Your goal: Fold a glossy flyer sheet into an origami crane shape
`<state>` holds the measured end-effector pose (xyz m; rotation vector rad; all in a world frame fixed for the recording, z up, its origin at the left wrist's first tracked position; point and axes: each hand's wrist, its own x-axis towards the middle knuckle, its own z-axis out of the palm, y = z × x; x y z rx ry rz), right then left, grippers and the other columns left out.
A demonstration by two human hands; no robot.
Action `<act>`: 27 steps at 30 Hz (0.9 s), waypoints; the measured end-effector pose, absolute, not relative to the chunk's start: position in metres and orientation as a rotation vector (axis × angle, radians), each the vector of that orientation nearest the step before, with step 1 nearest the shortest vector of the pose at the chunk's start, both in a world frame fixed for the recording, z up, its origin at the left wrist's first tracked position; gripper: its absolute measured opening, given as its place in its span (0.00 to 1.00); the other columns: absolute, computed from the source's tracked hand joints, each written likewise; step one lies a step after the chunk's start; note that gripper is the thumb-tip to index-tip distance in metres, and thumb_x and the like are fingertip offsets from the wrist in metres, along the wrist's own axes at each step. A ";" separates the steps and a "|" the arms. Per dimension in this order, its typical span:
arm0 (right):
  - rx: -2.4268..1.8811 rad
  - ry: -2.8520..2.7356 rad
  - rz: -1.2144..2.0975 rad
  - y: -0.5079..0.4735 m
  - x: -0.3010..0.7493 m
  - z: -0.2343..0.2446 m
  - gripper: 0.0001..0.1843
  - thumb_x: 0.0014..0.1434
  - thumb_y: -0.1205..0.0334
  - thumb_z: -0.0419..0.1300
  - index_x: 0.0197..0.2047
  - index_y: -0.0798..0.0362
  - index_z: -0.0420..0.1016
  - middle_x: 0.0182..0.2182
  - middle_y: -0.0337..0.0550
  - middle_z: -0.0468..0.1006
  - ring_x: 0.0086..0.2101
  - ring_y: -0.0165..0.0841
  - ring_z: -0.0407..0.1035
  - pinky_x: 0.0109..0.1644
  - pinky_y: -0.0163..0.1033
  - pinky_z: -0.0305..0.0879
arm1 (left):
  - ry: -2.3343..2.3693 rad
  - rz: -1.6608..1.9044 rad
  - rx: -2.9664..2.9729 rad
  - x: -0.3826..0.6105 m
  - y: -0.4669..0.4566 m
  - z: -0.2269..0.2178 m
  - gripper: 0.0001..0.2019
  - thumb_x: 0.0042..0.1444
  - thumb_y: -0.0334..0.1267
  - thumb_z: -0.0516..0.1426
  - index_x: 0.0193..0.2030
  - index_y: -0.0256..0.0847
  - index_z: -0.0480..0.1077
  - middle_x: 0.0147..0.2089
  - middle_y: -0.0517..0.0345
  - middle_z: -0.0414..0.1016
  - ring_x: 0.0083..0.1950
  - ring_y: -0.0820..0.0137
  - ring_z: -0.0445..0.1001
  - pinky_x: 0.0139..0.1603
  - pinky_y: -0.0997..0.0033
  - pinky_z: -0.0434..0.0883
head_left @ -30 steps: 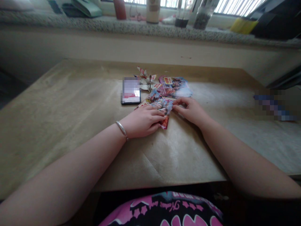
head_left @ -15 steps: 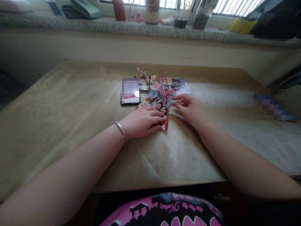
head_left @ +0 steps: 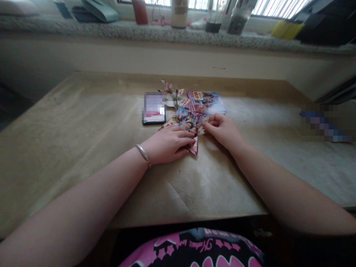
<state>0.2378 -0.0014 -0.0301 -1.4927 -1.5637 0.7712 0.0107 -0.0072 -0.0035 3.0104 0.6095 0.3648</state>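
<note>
A sheet of colourful printed paper (head_left: 183, 119), partly folded, lies on the table in front of me. My left hand (head_left: 172, 142) rests flat over its near left part, fingers stretched out and pressing it down. At its right side my right hand (head_left: 219, 128) pinches an edge of the same paper between thumb and fingers. Just beyond lies more printed paper (head_left: 211, 102) with similar pictures. A folded paper flower (head_left: 174, 99) with pointed petals sits behind the sheet, beside a phone (head_left: 154, 111) whose screen is blurred out.
The table (head_left: 83, 148) has a smooth tan cover. Toward its right edge is a blurred bluish item (head_left: 325, 126). Bottles and jars (head_left: 179, 15) line the stone windowsill (head_left: 155, 35), with a yellow object (head_left: 287, 29) at its right.
My right hand has moved slightly toward me with the paper's right edge, turning it so a pale printed part shows at the fingertips. My left hand stays in place.
</note>
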 end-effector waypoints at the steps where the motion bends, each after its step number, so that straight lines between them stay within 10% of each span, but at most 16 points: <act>1: -1.507 -1.596 0.728 -0.001 0.237 -0.031 0.09 0.53 0.57 0.60 0.27 0.48 0.64 0.21 0.36 0.73 0.25 0.32 0.68 0.29 0.37 0.63 | 0.606 0.366 3.012 0.011 -0.007 -0.004 0.16 0.64 0.39 0.53 0.56 0.40 0.73 0.60 0.51 0.73 0.60 0.57 0.70 0.62 0.52 0.67; 27: -1.360 -1.430 0.876 -0.004 0.230 -0.030 0.21 0.48 0.56 0.63 0.37 0.45 0.53 0.23 0.30 0.74 0.21 0.29 0.68 0.24 0.35 0.61 | 0.657 0.385 2.880 0.009 -0.003 -0.013 0.22 0.61 0.37 0.55 0.62 0.36 0.67 0.65 0.47 0.67 0.65 0.59 0.66 0.67 0.54 0.64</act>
